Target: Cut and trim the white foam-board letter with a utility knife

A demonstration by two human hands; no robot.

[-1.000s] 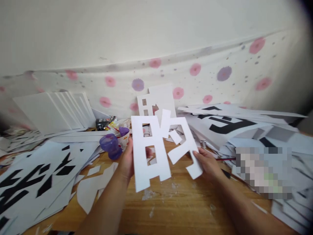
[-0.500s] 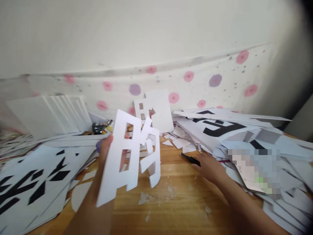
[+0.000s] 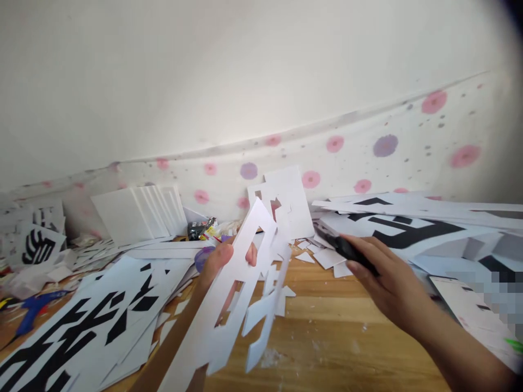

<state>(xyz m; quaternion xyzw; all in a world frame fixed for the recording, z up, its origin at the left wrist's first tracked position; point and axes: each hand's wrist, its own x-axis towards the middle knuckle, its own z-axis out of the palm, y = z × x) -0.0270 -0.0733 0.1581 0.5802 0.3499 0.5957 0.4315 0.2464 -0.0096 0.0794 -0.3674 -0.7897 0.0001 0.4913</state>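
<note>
My left hand (image 3: 223, 258) grips a white foam-board cut-out of a large character (image 3: 241, 294), tilted nearly edge-on toward me above the wooden table (image 3: 327, 332). Its thumb lies on the near face and a fingertip shows through one opening. My right hand (image 3: 388, 283) is raised at the centre right with its fingers closed round a slim black tool (image 3: 347, 249), held just above loose white scraps (image 3: 322, 256).
Sheets printed with black characters (image 3: 77, 332) cover the left side, and a heap of such boards (image 3: 408, 223) fills the right. White panels (image 3: 139, 212) lean on the flowered cloth (image 3: 368, 147) at the back. A purple cup (image 3: 203, 257) sits behind my left hand. A blue glue gun (image 3: 35, 307) lies far left.
My right hand let go of the cut-out, reached to the table and picked up the black tool. My left hand turned the cut-out from face-on to nearly edge-on.
</note>
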